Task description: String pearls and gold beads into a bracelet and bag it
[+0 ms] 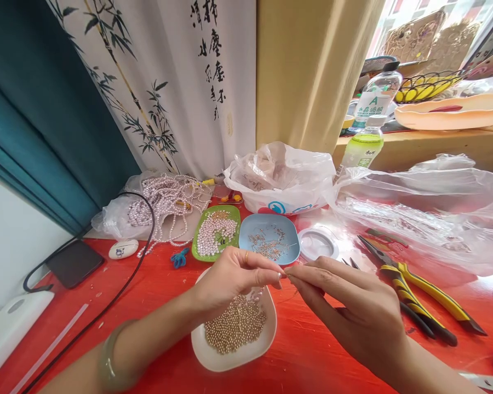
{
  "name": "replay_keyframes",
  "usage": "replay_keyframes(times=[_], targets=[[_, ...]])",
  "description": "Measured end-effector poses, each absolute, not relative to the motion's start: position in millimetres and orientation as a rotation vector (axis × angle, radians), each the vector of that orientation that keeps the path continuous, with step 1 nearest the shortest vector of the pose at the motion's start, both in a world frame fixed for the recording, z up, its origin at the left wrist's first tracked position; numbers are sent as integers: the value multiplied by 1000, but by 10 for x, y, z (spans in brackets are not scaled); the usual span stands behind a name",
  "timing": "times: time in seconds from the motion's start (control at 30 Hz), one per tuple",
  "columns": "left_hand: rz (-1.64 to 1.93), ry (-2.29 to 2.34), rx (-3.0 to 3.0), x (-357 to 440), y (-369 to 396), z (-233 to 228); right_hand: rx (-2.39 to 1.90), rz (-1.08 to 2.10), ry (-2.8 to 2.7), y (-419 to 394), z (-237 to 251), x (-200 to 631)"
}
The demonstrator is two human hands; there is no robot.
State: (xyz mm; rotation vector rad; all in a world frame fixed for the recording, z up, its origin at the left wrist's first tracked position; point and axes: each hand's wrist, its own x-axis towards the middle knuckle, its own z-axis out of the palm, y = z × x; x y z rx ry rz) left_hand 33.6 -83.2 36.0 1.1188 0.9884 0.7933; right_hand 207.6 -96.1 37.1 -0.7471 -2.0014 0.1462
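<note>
My left hand (pixel 234 279) and my right hand (pixel 353 306) meet fingertip to fingertip, both pinched closed. What lies between the fingertips is too small to make out; a tiny pale, shiny spot shows at the left thumb tip. Below my left hand is a white dish (pixel 267 339) of gold beads (pixel 234 325), with a few pinkish beads near its far side. Behind my hands sit a green tray (pixel 196 241) of pearl-like beads (pixel 213 232) and a blue tray (pixel 290 230) of small metal pins (pixel 271 241). Dark pointed tool tips (pixel 350 263) show just behind my right hand.
Yellow-and-black pliers (pixel 394 273) and cutters (pixel 439 295) lie at right. Bead strands (pixel 164 200), a black cable (pixel 127 287) and a phone (pixel 76 262) are at left. Plastic bags (pixel 419 213), a round lid (pixel 318 243) and bottles (pixel 365 148) stand farther back.
</note>
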Motion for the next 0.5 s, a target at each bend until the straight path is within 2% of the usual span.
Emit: replay_keyframes(times=[0.3,0.5], targets=[[815,970,1055,354,-837,375,-890,389,-1897,-980,422,2014],[838,973,1030,370,-829,367,-929,424,-1899,-986,417,2003]])
